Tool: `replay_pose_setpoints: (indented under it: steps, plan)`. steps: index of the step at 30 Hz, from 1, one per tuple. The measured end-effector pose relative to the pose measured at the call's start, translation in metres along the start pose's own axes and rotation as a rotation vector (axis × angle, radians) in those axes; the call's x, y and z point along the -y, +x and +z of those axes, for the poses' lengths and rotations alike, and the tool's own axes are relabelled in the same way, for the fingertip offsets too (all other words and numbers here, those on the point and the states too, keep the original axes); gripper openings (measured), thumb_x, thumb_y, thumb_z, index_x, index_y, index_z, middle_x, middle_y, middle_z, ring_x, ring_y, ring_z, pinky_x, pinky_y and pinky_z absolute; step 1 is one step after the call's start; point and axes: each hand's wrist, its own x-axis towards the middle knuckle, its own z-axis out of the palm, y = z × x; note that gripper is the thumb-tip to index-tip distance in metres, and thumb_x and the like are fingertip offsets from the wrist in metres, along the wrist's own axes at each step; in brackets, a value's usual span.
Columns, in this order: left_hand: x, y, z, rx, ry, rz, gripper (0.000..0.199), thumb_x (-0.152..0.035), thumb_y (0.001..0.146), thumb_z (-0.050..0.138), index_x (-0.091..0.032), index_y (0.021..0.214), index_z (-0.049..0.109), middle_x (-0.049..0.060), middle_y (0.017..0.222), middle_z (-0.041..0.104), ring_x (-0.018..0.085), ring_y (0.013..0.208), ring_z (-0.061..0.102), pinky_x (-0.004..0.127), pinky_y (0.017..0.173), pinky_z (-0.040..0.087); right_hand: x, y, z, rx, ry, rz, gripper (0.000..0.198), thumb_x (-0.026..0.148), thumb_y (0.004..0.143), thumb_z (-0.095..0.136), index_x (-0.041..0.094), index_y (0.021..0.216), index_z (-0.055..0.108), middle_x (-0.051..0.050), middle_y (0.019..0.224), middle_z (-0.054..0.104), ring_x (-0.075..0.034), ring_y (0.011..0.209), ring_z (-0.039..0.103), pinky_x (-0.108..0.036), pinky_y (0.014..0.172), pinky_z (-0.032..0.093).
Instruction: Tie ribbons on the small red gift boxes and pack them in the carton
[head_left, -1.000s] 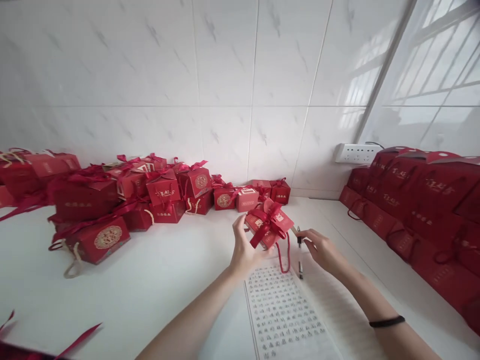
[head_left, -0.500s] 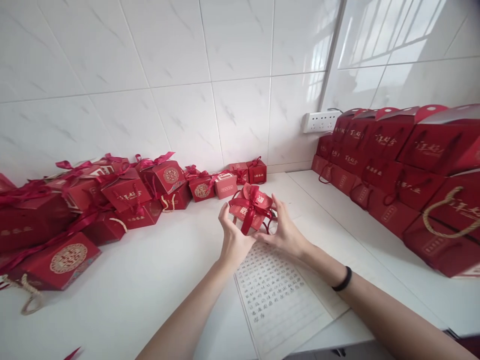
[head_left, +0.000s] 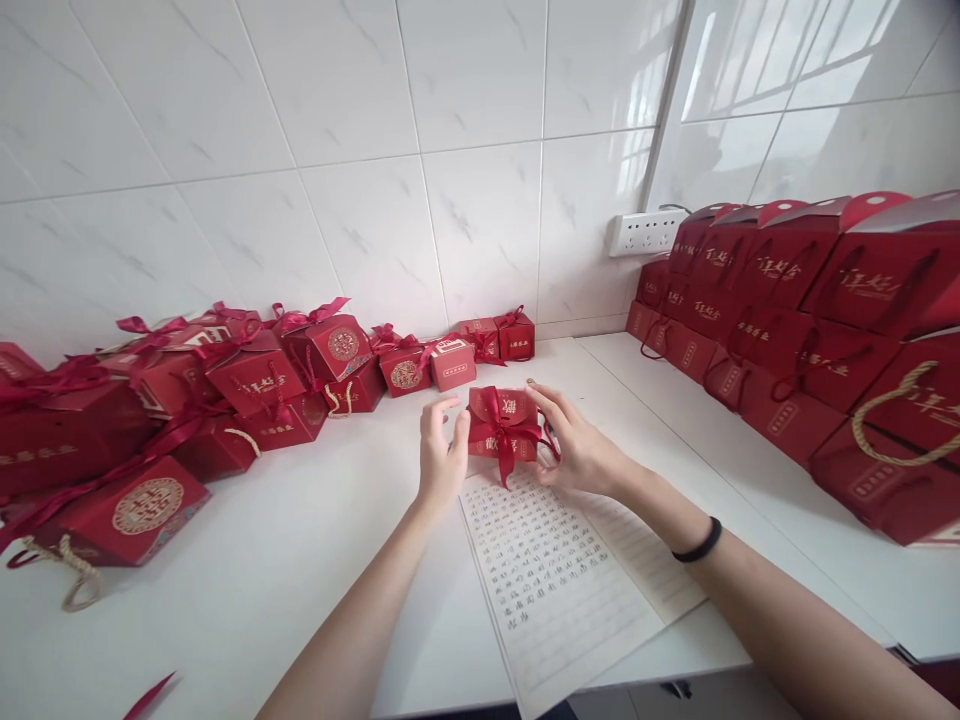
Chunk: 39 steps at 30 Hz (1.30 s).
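A small red gift box point(head_left: 517, 406) with gold characters sits in front of me at the top of an open notebook point(head_left: 555, 600). A dark red ribbon point(head_left: 501, 432) is tied in a bow over its lid. My left hand point(head_left: 441, 455) is at the box's left side, fingers apart and thumb close to the box edge; I cannot tell whether the thumb touches. My right hand point(head_left: 581, 440) grips the right end, its fingertips at the upper corner. Beside that hand a dark red cord handle point(head_left: 550, 440) shows in part.
Several ribboned red boxes point(head_left: 259, 380) are heaped on the left of the white table point(head_left: 315, 560). A stack of red boxes point(head_left: 780, 330) with cord handles lines the right. A power strip point(head_left: 646, 232) is on the tiled wall. A ribbon scrap point(head_left: 150, 695) lies near the front left.
The box has turned and levelled, its lid now facing me squarely. My left hand has loosened and moved slightly left off it, while my right hand stays at its right end.
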Motion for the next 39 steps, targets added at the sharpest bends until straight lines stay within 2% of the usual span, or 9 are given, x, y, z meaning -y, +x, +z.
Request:
replay_pose_setpoints:
  steps: [3,10,13,18,22,25,32,35,39]
  plan:
    - [0.000,0.000,0.001,0.063,0.053,0.043,0.016,-0.032,0.087,0.049,-0.020,0.097,0.053,0.006,0.100,0.060,0.018,0.096,0.057,0.036,0.090,0.045,0.001,0.000,0.000,0.035,0.048,0.017,0.090,0.014,0.070,0.059,0.022,0.146,0.011,-0.018,0.145,0.023,-0.034,0.137,0.025,-0.052,0.102,0.042]
    - [-0.002,-0.004,-0.001,0.166,0.042,0.047,0.022,-0.030,0.084,0.053,-0.020,0.102,0.046,-0.002,0.073,0.053,0.011,0.064,0.053,0.023,0.062,0.045,0.003,-0.001,-0.003,0.067,0.115,0.073,0.084,0.014,0.072,0.056,0.018,0.145,0.015,-0.019,0.147,0.021,-0.033,0.139,0.021,-0.052,0.106,0.037]
    - [-0.004,-0.004,-0.003,0.201,0.031,0.097,0.031,-0.025,0.079,0.057,-0.020,0.108,0.045,-0.004,0.075,0.050,0.008,0.055,0.047,0.022,0.058,0.044,0.003,-0.001,-0.003,0.077,0.120,0.061,0.085,0.013,0.072,0.057,0.019,0.145,0.014,-0.019,0.147,0.020,-0.034,0.139,0.021,-0.053,0.105,0.038]
    - [-0.012,0.000,-0.006,0.100,0.038,0.163,0.038,-0.031,0.082,0.056,-0.022,0.119,0.049,0.001,0.086,0.049,0.009,0.060,0.045,0.024,0.063,0.046,0.005,0.001,0.000,0.085,0.124,-0.006,0.086,0.006,0.070,0.054,0.022,0.145,0.014,-0.017,0.147,0.021,-0.032,0.141,0.017,-0.053,0.107,0.035]
    - [-0.014,0.002,-0.005,0.068,0.078,0.152,0.020,-0.034,0.082,0.059,-0.020,0.097,0.059,0.002,0.086,0.048,0.010,0.063,0.047,0.026,0.066,0.047,0.008,0.001,0.003,0.081,0.138,-0.042,0.081,0.008,0.074,0.055,0.021,0.144,0.017,-0.017,0.147,0.020,-0.030,0.142,0.012,-0.052,0.109,0.035]
    - [-0.013,0.002,-0.003,0.061,0.056,0.132,0.010,-0.029,0.083,0.056,-0.019,0.082,0.055,0.001,0.084,0.049,0.009,0.063,0.048,0.024,0.064,0.046,0.009,0.001,0.002,0.093,0.148,-0.019,0.075,0.016,0.078,0.061,0.020,0.141,0.021,-0.018,0.147,0.021,-0.030,0.142,0.012,-0.051,0.108,0.037]
    - [-0.013,-0.001,-0.001,0.082,-0.045,0.058,0.011,-0.029,0.083,0.052,-0.019,0.078,0.049,0.001,0.081,0.051,0.011,0.068,0.052,0.024,0.065,0.046,0.004,0.001,-0.001,-0.009,0.207,0.082,0.008,0.027,0.090,0.051,0.020,0.094,0.047,-0.015,0.141,0.038,-0.026,0.136,0.033,-0.044,0.096,0.051]
    - [-0.013,-0.001,-0.002,0.087,-0.068,0.010,0.013,-0.030,0.082,0.053,-0.019,0.076,0.048,0.001,0.079,0.053,0.013,0.071,0.053,0.025,0.066,0.046,0.002,0.001,-0.001,-0.020,0.219,0.112,0.011,0.027,0.092,0.046,0.019,0.086,0.051,-0.014,0.143,0.036,-0.027,0.134,0.036,-0.046,0.096,0.051]
    - [-0.013,-0.001,-0.002,0.108,-0.101,-0.064,0.016,-0.033,0.081,0.053,-0.020,0.074,0.047,0.001,0.076,0.054,0.013,0.070,0.054,0.025,0.066,0.046,0.003,0.001,-0.002,0.008,0.328,0.181,0.024,0.036,0.085,0.059,0.020,0.100,0.050,-0.014,0.147,0.030,-0.030,0.135,0.034,-0.046,0.094,0.053]
